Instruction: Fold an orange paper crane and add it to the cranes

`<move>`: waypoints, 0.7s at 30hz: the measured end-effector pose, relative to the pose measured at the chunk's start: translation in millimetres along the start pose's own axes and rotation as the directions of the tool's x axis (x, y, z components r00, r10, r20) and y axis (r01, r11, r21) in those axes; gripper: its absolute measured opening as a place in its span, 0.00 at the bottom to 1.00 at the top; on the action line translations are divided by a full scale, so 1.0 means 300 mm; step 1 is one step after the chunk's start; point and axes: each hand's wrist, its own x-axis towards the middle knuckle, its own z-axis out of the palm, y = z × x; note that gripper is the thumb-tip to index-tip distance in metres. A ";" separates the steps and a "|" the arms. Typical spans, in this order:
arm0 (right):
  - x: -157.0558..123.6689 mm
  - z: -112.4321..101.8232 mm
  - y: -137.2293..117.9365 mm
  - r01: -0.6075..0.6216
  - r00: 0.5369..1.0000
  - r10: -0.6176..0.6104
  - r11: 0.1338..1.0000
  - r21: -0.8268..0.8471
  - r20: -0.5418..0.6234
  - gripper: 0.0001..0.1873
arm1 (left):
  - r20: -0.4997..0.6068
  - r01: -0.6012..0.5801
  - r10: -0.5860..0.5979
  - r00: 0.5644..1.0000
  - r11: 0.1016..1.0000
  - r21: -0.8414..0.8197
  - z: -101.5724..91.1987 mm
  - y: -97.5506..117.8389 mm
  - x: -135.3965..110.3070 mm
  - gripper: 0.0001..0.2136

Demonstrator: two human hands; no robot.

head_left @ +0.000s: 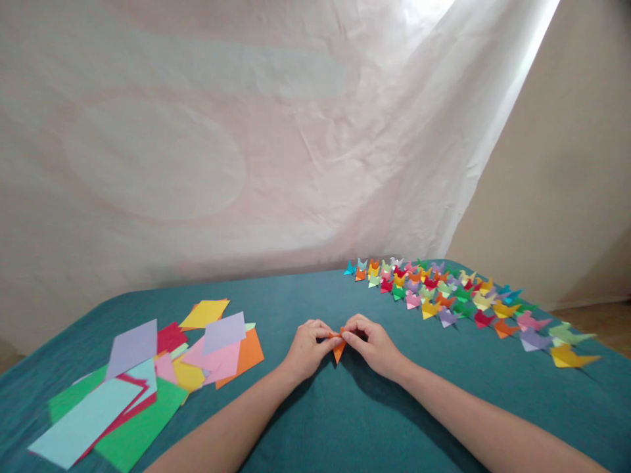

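Pale draped sheet [246, 131] behind, teal tablecloth [345, 420] beneath. Loose coloured sheets [148, 374] well left of left hand [306, 349], rows of folded paper birds [444, 292] beyond right hand [375, 346]. Small orange folded paper [338, 347] between both hands, pinched by fingertips of each.

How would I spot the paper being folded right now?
On the teal tablecloth, look midway between the loose coloured sheets and the rows of folded paper figures. There the left hand and right hand pinch a small orange folded piece, tip pointing down. It alone is being held.
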 end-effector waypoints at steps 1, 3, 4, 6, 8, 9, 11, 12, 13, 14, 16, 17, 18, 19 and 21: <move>0.000 0.000 0.000 -0.001 1.000 0.001 1.000 -0.003 -0.002 0.09 | 0.001 0.001 -0.001 1.000 1.000 -0.002 0.000 0.000 0.000 0.08; 0.000 0.000 0.000 -0.003 1.000 0.003 1.000 -0.004 -0.003 0.09 | 0.003 0.001 -0.001 1.000 1.000 -0.005 -0.001 0.002 0.000 0.08; 0.000 0.000 -0.001 -0.004 1.000 0.004 1.000 -0.003 -0.002 0.09 | 0.004 0.001 -0.001 1.000 1.000 -0.006 -0.001 0.003 0.001 0.08; 0.000 -0.001 -0.002 -0.002 1.000 0.002 1.000 -0.001 0.001 0.09 | 0.005 0.000 0.000 1.000 1.000 -0.008 -0.002 0.006 0.001 0.08; 0.000 -0.001 -0.005 -0.001 1.000 0.001 1.000 0.000 0.001 0.09 | 0.003 0.003 -0.003 1.000 1.000 -0.012 -0.004 0.013 0.001 0.08; 0.000 -0.001 -0.006 -0.001 1.000 0.001 1.000 0.000 0.000 0.09 | 0.000 0.004 -0.004 1.000 1.000 -0.013 -0.005 0.017 0.001 0.09; -0.002 0.000 -0.008 -0.002 1.000 0.002 1.000 0.000 0.000 0.09 | -0.003 0.007 -0.007 1.000 1.000 -0.014 -0.007 0.025 0.000 0.09; -0.003 0.000 -0.008 -0.003 1.000 0.003 1.000 0.001 0.000 0.09 | -0.004 0.007 -0.007 1.000 1.000 -0.011 -0.007 0.029 -0.001 0.09; -0.004 0.000 -0.008 -0.003 1.000 0.003 1.000 0.002 -0.002 0.09 | -0.002 0.006 -0.006 1.000 1.000 -0.007 -0.008 0.033 -0.001 0.10; -0.004 0.001 -0.008 -0.002 1.000 0.002 1.000 0.004 -0.003 0.09 | -0.001 0.003 -0.003 1.000 1.000 0.000 -0.008 0.036 -0.002 0.10; -0.004 0.001 -0.007 -0.001 1.000 0.001 1.000 0.009 -0.007 0.09 | 0.002 -0.003 0.003 1.000 1.000 0.013 -0.007 0.040 -0.003 0.10; -0.004 0.000 -0.007 -0.002 1.000 0.002 1.000 0.011 -0.008 0.09 | 0.002 -0.007 0.007 1.000 1.000 0.019 -0.007 0.040 -0.004 0.10; -0.003 0.000 -0.008 -0.004 1.000 0.004 1.000 0.012 -0.007 0.09 | 0.003 -0.011 0.011 1.000 1.000 0.025 -0.007 0.041 -0.004 0.10; -0.002 -0.001 -0.009 -0.005 1.000 0.005 1.000 0.013 -0.006 0.10 | 0.004 -0.013 0.013 1.000 0.999 0.031 -0.007 0.040 -0.005 0.11; -0.002 -0.001 -0.012 -0.007 1.000 0.007 1.000 0.012 0.004 0.10 | 0.004 -0.013 0.013 1.000 0.999 0.043 -0.009 0.039 -0.005 0.11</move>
